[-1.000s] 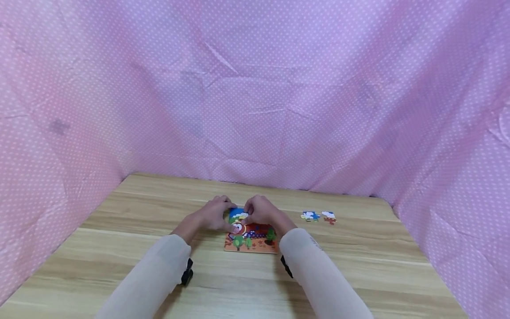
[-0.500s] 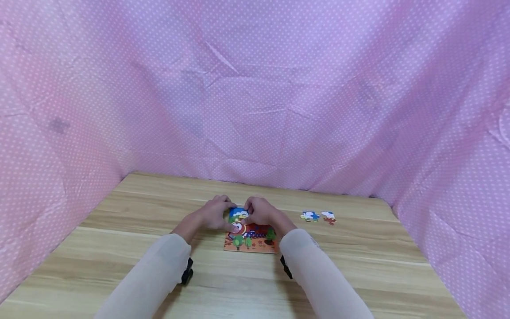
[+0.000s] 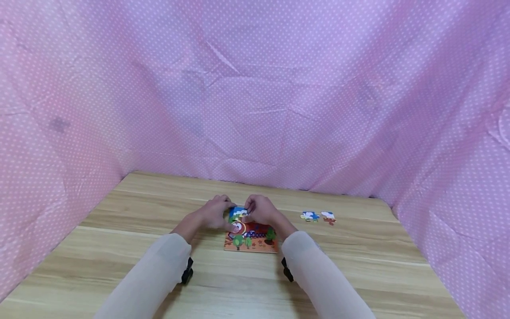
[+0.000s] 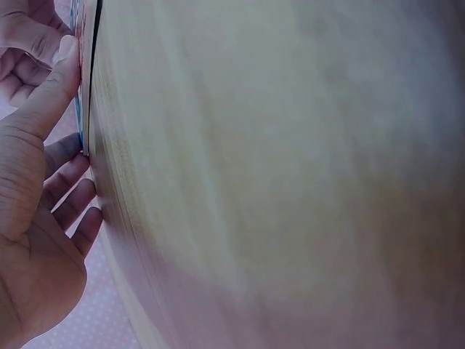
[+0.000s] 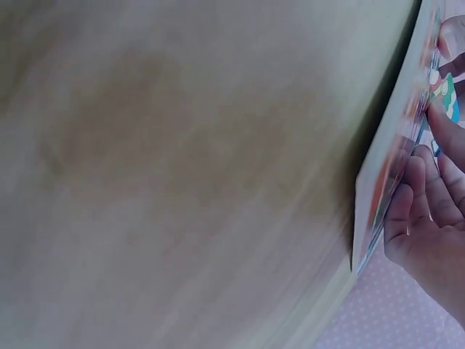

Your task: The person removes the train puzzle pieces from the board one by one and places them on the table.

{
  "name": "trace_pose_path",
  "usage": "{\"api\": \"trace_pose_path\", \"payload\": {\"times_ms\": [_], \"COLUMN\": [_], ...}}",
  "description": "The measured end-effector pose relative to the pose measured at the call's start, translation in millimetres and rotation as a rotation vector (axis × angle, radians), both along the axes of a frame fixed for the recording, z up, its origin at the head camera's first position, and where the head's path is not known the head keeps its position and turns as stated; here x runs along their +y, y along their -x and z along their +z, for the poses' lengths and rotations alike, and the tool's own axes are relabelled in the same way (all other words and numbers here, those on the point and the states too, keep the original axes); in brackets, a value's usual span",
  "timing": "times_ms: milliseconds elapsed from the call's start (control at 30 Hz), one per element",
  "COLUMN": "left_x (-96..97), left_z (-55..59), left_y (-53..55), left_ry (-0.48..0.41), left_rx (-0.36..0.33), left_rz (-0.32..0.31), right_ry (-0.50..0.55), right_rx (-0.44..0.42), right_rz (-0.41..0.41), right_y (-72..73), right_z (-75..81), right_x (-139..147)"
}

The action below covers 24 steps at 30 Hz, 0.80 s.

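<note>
A jigsaw puzzle board (image 3: 255, 244) with a colourful picture of a red character, a train and trees lies on the wooden table. My left hand (image 3: 214, 215) holds its left side, thumb on the picture and fingers at the far left edge. Over the board's upper part, my right hand (image 3: 260, 211) pinches a puzzle piece (image 5: 445, 94) between thumb and fingers. Green, white and blue show on that piece in the right wrist view, where it stands tilted off the board. The right hand hides the board's upper right part in the head view.
Two loose puzzle pieces lie to the right of the board: a blue and white piece (image 3: 310, 216) and a white and brown piece (image 3: 329, 217). Pink dotted cloth (image 3: 255, 110) hangs behind and beside the wooden table (image 3: 131, 248).
The right hand has shifted very slightly, its fingers now a little higher over the board with the puzzle piece. The left hand, the board and the loose pieces have stayed in place.
</note>
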State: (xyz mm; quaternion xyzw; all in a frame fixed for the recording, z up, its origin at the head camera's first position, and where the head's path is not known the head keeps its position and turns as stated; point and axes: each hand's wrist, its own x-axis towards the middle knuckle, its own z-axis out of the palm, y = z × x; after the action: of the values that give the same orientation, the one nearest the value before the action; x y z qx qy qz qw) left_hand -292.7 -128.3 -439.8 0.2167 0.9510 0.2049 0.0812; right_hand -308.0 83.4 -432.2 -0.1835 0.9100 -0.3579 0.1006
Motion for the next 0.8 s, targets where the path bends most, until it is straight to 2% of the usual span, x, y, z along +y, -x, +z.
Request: {"api": "trace_pose_path", "payload": {"times_ms": [233,433,800], "left_x": [0.8,0.4,0.5], "left_z": [0.7,-0.6,0.9], "left_y": [-1.2,-0.7,-1.4], "left_ry": [-0.007,-0.009,-0.011], "left_rx": [-0.007,-0.014,-0.012], "left_rz": [0.005,0.007,0.002], "right_ry": [0.135,0.262,0.365], "right_rx": [-0.024,-0.089,-0.162], "right_rz": [-0.063,-0.067,-0.077], "right_y": [-3.6,-6.2,-8.6], "right_z": [1.2,3.7,18.6], "right_x": [3,6,22]}}
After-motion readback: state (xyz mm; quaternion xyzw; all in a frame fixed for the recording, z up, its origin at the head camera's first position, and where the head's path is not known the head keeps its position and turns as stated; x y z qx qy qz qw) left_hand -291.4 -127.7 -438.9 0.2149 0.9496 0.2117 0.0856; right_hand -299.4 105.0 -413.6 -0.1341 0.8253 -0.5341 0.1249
